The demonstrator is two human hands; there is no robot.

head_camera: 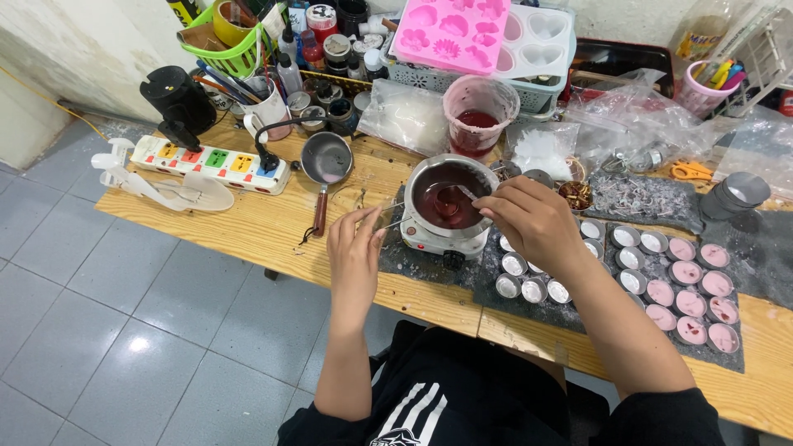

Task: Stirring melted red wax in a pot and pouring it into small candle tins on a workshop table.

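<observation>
I am pinching a thin metal rod (pixel 395 213) with my left hand (pixel 355 248), thumb and fingertips closing on its near end, and the rod is reaching from that grip toward the pot (pixel 446 198) just to the right. My right hand (pixel 533 221) is closing around the handle of a small spoon (pixel 456 194), fingers curled over it, and the spoon's bowl is dipping into the dark red liquid in the pot, just left of that grip. The pot is sitting on a small white heater (pixel 442 238) directly between my two hands, with both hands hovering at its rim.

Below and to the right of my right hand, small round metal cups (pixel 529 285) are lying in rows on a dark mat (pixel 747 248); the ones nearest my wrist are looking silvery inside, and the ones farther right (pixel 690 293) are holding pale pink filling. Beyond my left hand, a small saucepan with a wooden handle (pixel 325 165) is resting on the wooden table (pixel 264 227), and farther left a white power strip (pixel 211 163) is lying near the table's edge. Behind the pot, a plastic cup (pixel 479 116) stained pink is standing upright, and a pink flower mould (pixel 450 33) is leaning on a basket beyond it
</observation>
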